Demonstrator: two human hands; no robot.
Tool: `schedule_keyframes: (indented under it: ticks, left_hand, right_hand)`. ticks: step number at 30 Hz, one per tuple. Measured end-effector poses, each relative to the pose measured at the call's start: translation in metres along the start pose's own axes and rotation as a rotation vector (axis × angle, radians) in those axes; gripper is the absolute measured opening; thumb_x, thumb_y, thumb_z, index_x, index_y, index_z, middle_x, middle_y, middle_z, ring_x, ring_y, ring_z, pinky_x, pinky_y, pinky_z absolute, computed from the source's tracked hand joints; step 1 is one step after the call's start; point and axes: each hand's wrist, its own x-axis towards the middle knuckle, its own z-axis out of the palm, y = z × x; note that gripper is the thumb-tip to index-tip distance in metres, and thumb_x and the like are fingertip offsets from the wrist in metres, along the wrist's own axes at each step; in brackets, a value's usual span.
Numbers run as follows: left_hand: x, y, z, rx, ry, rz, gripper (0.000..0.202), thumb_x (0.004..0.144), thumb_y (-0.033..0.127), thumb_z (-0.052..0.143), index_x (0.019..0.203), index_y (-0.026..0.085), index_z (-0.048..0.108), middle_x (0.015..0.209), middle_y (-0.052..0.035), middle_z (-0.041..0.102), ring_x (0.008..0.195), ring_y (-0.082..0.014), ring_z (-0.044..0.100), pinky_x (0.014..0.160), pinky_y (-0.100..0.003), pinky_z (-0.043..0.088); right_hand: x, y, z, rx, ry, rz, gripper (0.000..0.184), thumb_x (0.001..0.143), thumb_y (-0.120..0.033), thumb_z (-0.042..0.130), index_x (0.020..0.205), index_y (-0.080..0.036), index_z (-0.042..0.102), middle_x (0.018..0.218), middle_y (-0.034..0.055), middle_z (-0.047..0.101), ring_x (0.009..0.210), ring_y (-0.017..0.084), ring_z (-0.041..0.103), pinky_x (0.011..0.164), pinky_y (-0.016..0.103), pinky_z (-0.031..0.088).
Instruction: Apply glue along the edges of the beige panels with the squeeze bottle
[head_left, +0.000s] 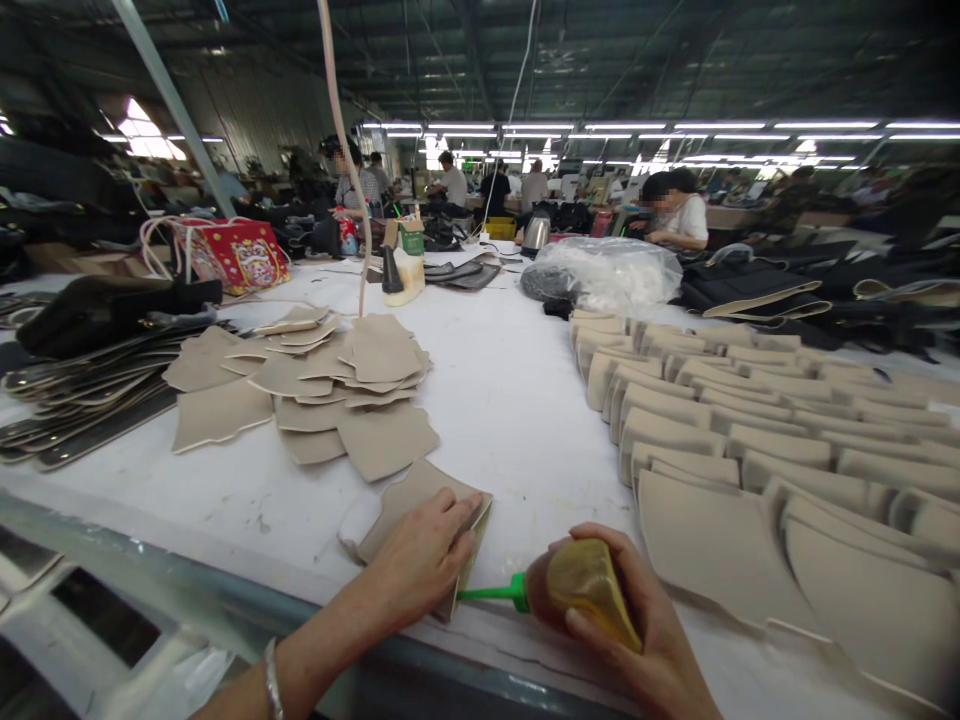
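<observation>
A translucent amber squeeze bottle with a green cap (586, 588) was gripped in the right hand (651, 632) at the lower centre-right of the frame, with thumb and fingers wrapped about its body. The bottle was tilted onto its side, and its thin green nozzle (486, 594) was pointed leftward at the edge of a flat beige sheet piece with a scalloped outline (401, 497), which lay at the lower centre. That piece was pressed from above by the left hand (421, 556), the fingers laid across its right-hand edge; whether it was also pinched from beneath could not be told. A silvery metal bracelet (273, 680) was worn on the left wrist.

Both hands were held over the near edge of a white-topped table (487, 420). Left of centre, a loose heap of similar beige pieces (384, 347) was spread, some overlapping. At the right of the frame, more beige pieces (709, 525) were set out in close, overlapping rows — many of them curved upward. Flat dark panels with pale edges (82, 405) were stacked at the far left.

Toward the upper centre-right, a clear crinkled plastic bag (626, 270) was seen — beyond it, a co-worker in a white top (686, 218).
</observation>
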Motion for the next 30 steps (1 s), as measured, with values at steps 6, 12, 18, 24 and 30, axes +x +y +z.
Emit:
schedule_keyframes:
  ticks: [6,12,18,24,30]
  left_hand:
    - [0.001,0.000,-0.001,0.005,-0.006,0.006,0.043,0.091,0.024,0.033,0.130,0.026,0.048,0.096,-0.0034,0.056,0.088,-0.0175,0.059,0.081,-0.027,0.043]
    - [0.002,-0.002,0.001,-0.005,0.003,0.007,0.044,0.091,0.023,0.032,0.132,0.028,0.047,0.098,-0.0031,0.056,0.088,-0.0166,0.058,0.081,-0.026,0.043]
    - [0.001,0.000,-0.001,-0.015,-0.008,0.000,0.045,0.091,0.023,0.030,0.131,0.026,0.048,0.098,-0.0037,0.057,0.089,-0.0166,0.058,0.082,-0.027,0.043]
    - [0.002,-0.001,-0.002,-0.032,-0.024,-0.005,0.045,0.091,0.023,0.030,0.132,0.026,0.047,0.101,-0.0041,0.057,0.092,-0.0171,0.058,0.085,-0.027,0.042]
    - [0.003,-0.001,-0.004,-0.049,-0.025,0.007,0.043,0.091,0.022,0.030,0.128,0.028,0.050,0.099,-0.0032,0.058,0.091,-0.0171,0.059,0.084,-0.027,0.043]
  right_hand:
    - [0.012,-0.001,-0.008,-0.124,0.071,-0.046,0.052,0.073,-0.047,0.069,0.114,-0.026,0.047,0.110,0.0037,0.054,0.098,0.025,0.054,0.087,0.033,0.038]
    - [0.013,0.002,-0.010,-0.051,-0.039,-0.053,0.054,0.074,-0.047,0.068,0.117,-0.027,0.044,0.106,0.0026,0.059,0.095,0.025,0.056,0.085,0.033,0.039]
    - [0.017,0.004,-0.014,-0.098,0.055,-0.056,0.052,0.074,-0.045,0.070,0.116,-0.026,0.046,0.112,0.0038,0.056,0.102,0.025,0.054,0.090,0.033,0.037]
    - [0.018,0.000,-0.010,-0.051,-0.031,-0.080,0.053,0.072,-0.047,0.070,0.114,-0.025,0.047,0.106,0.0050,0.059,0.097,0.026,0.057,0.085,0.034,0.041]
    - [0.041,0.003,-0.014,-0.175,0.057,-0.163,0.051,0.076,-0.042,0.070,0.118,-0.025,0.046,0.111,0.0050,0.053,0.097,0.025,0.054,0.087,0.035,0.041]
